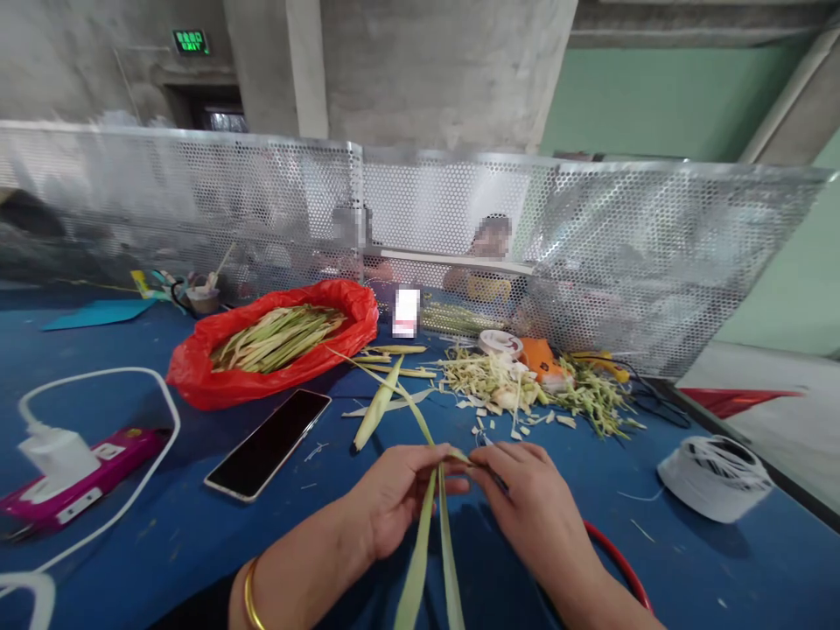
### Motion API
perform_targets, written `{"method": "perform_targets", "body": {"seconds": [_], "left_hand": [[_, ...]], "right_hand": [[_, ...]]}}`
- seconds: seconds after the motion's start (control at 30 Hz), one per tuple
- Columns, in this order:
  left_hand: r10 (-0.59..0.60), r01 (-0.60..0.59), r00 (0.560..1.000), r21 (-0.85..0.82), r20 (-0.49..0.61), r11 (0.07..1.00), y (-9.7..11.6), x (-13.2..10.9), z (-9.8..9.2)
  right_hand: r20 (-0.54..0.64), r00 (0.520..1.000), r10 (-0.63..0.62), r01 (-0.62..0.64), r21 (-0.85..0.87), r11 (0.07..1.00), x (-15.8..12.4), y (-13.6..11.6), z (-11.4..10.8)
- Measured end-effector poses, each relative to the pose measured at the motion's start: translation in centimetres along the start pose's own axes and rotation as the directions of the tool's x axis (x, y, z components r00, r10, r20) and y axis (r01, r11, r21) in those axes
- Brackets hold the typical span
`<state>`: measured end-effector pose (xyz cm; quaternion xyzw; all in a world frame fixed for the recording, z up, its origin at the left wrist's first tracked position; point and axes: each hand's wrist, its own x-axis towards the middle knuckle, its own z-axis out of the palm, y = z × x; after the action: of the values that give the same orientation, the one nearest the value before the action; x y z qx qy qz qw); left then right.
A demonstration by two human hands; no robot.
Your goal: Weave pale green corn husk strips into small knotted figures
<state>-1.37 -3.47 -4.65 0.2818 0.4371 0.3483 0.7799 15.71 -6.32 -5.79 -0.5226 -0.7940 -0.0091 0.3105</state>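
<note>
Long pale-green leaf strips (416,560), which look like corn husk, hang down from between my two hands; one length also runs up and away to the left. My left hand (400,494) pinches them between thumb and fingers. Close beside it, my right hand (521,481) has its thumb and fingertips closed on the folded end of a strip. The fold itself is partly hidden by my fingers. Just beyond my hands lies a husk piece with a dark tip (381,407), with several narrow yellowish pieces (394,371) behind it.
A red plastic bag (276,389) of husk strips stands at the back left, near a phone (270,444) and a magenta power strip (85,481) with a white charger. Husk scraps (492,381) pile at centre right. A white roll (715,477) sits far right. A perforated metal partition (262,184) borders the table.
</note>
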Motion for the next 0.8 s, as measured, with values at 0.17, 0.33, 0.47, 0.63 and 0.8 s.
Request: {"method": "perform_targets", "body": {"seconds": [0.17, 0.33, 0.47, 0.63, 0.8], "left_hand": [[-0.034, 0.032, 0.999, 0.070, 0.027, 0.997, 0.3, -0.3, 0.2], [-0.057, 0.058, 0.997, 0.017, -0.043, 0.998, 0.6, -0.7, 0.5], [0.038, -0.046, 0.988, -0.047, -0.152, 0.998, 0.8, -0.7, 0.4], [0.071, -0.085, 0.977, -0.063, -0.203, 0.994, 0.8, -0.5, 0.3], [0.084, -0.083, 0.969, 0.016, -0.234, 0.996, 0.9, -0.3, 0.0]], "right_hand": [[-0.025, 1.000, -0.011, 0.013, 0.070, 0.997, 0.5, 0.9, -0.1], [-0.160, 0.984, -0.079, 0.072, -0.046, 0.996, 0.7, 0.9, -0.4], [-0.213, 0.975, 0.058, -0.050, 0.044, 0.998, 0.2, -1.3, -0.7], [0.386, 0.865, 0.320, -0.467, 0.386, 0.796, -0.4, -4.0, 1.2], [0.506, 0.799, 0.325, -0.594, 0.582, 0.555, 0.0, -3.4, 1.8]]}}
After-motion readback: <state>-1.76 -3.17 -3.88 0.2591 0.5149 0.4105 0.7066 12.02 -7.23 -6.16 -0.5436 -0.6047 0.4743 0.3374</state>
